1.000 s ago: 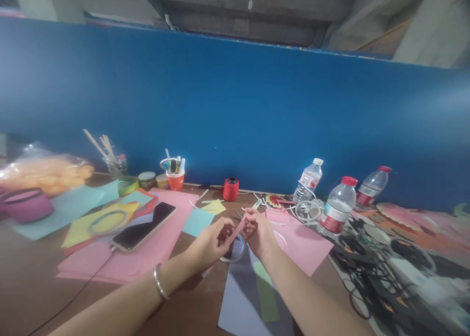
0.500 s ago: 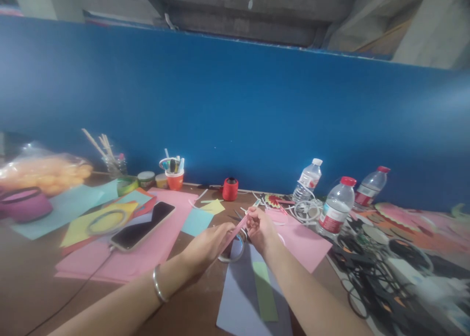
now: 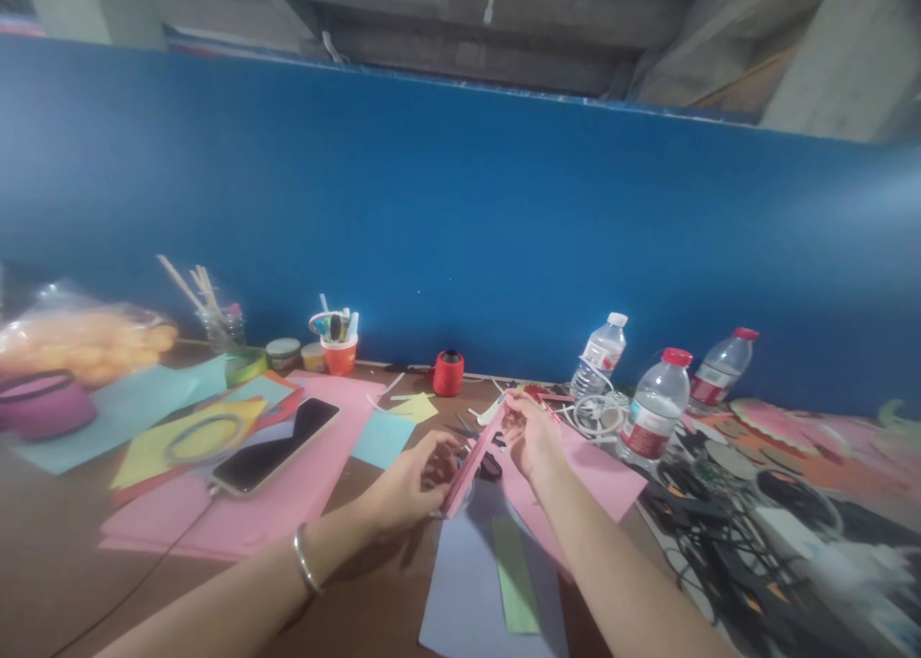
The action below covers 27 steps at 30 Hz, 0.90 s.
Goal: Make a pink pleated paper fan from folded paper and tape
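Both my hands pinch a long pink paper strip [image 3: 473, 461], stretched slantwise between them above the brown table [image 3: 86, 581]. My left hand [image 3: 409, 486], with a bangle on its wrist, grips the strip's near, lower end. My right hand [image 3: 528, 432] holds the far, upper end. Under the strip lie black-handled scissors [image 3: 484, 452] and a lavender paper sheet [image 3: 467, 581] with a green strip [image 3: 516, 575] on it. A pink sheet [image 3: 597, 476] lies under my right hand.
A phone [image 3: 268, 447] rests on pink paper [image 3: 302, 490] at left, beside a tape ring [image 3: 205, 434] on yellow paper. At the blue wall stand a pen cup [image 3: 340, 341], a red spool [image 3: 448, 372] and three water bottles [image 3: 653, 404]. Tangled cables [image 3: 726, 533] fill the right side.
My hands have drawn apart: the right one rose and moved away, the left one sank toward me. The pink strip is now pulled out longer between them.
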Available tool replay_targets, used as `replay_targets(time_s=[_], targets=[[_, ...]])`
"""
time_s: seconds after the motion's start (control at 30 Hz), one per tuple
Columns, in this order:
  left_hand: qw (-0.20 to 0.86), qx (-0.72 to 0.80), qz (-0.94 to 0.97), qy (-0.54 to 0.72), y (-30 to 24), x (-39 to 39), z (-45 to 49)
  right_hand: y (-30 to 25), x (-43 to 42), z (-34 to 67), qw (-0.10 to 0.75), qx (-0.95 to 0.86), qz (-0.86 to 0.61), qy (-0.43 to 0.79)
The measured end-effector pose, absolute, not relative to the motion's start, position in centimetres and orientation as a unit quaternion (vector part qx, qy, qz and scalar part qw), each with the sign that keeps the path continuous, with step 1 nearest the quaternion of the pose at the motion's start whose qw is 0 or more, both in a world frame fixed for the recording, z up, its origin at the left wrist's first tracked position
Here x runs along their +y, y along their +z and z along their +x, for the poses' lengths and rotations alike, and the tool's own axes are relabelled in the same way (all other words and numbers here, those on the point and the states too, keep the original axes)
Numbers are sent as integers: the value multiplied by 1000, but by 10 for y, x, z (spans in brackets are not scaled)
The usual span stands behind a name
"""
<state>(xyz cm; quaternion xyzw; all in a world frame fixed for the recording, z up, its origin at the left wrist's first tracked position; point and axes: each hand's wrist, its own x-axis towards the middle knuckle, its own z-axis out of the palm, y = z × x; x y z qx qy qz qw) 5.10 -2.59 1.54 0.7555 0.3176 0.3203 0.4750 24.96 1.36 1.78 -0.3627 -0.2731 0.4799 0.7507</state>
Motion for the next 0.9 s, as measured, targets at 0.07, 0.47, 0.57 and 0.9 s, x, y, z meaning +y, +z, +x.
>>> replay_targets(time_s=[0.07, 0.47, 0.57, 0.9], targets=[[520, 322, 719, 329, 12, -22, 51, 17, 14, 250, 748, -268, -361, 488], [607, 339, 644, 320, 8, -8, 50, 15, -3, 216, 688, -290, -343, 570], [591, 338, 657, 323, 7, -5, 50, 15, -8, 209, 679, -291, -342, 580], [483, 341, 725, 352, 8, -8, 49, 8, 1, 220, 638, -233, -374, 631]])
